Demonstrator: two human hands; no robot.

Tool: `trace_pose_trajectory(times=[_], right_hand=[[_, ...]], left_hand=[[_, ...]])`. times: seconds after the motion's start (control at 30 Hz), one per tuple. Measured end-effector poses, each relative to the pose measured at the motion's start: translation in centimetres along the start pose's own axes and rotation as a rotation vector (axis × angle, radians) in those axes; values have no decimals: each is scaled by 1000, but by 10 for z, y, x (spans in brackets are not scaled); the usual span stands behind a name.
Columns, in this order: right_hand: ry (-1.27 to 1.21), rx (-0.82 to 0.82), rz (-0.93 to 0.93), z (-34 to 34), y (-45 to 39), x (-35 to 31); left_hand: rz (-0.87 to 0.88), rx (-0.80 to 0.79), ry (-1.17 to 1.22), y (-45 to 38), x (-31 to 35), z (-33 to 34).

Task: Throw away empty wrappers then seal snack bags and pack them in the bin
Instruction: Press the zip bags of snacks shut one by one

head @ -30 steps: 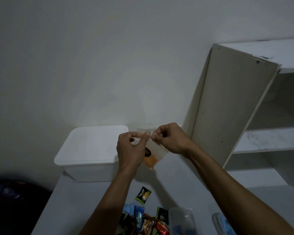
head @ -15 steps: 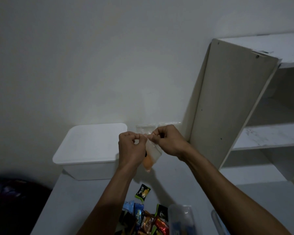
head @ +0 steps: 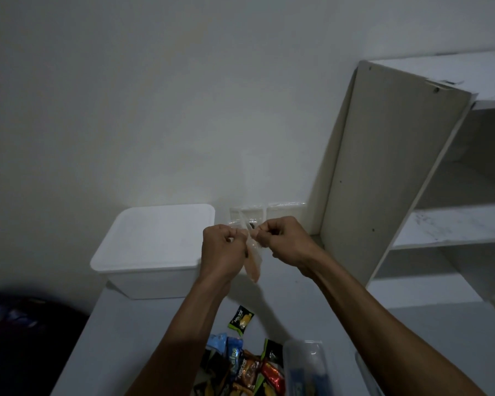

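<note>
- While both arms reach forward over the table (head: 143,338), the two hands meet in mid-air above its far half, knuckles toward the camera.
- Left hand (head: 222,250): fingers curled shut, thumb and forefinger pinching the top edge of a small clear snack bag (head: 253,261) from its left side.
- Right hand (head: 283,241): also closed in a pinch, gripping the same top edge from the right side. The two pinches sit just beside each other, nearly touching.
- The bag hangs down from the fingertips between the hands, turned nearly edge-on to the camera. Its lower part shows an orange-tan content; a small dark spot sits near the top. Whether the top strip is sealed cannot be told.
- The bag is clear of the table surface, held in the air, just right of the white bin.
- White bin (head: 155,247): stands at the table's far left corner against the wall, a white lid on it, just left of the left hand.
- Loose wrappers (head: 240,364): a pile of coloured packets lies on the near table between the forearms; one green-and-black packet (head: 241,320) lies a little apart, farther from the camera.
- Clear plastic container (head: 306,367): lies right of the pile, under the right forearm's near side.
- White shelf unit (head: 395,172): stands at right, its side panel close to the right hand.
- Light is dim; print on most wrappers is unreadable.
</note>
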State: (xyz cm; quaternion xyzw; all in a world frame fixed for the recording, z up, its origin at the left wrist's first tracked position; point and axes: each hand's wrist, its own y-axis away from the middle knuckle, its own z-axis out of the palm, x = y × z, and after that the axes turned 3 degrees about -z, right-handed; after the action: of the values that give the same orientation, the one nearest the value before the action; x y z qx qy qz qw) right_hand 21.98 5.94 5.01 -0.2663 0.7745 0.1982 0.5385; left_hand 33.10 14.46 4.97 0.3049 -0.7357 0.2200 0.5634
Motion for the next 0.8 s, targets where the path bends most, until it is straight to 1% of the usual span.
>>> trace_pose_trajectory(times=[0.07,0.13,0.3,0.4,0.57,0.67,0.73,0.8], right_hand=[[31,-25,9,1,4,1],[25,-17,0,3,7,1],[-112,95,9,13,10,2],[-125,140,17,18,10,3],[58,146,-35,25,15,11],[124,170,-53,29,24,16],[183,180,-66,30,28,16],[269,151,-69,26,33,16]], left_hand=[[-24,2,31,-1,-1,-1],[-33,-10,52,-2,-3,-2],[-23,-28,37,-5,-2,-5],[-31,-22,51,-7,-4,-5],[-103,13,138,-5,-10,-4],[-136,12,147,0,-15,-5],[-122,21,124,3,-21,-7],[-79,58,87,2,-29,-12]])
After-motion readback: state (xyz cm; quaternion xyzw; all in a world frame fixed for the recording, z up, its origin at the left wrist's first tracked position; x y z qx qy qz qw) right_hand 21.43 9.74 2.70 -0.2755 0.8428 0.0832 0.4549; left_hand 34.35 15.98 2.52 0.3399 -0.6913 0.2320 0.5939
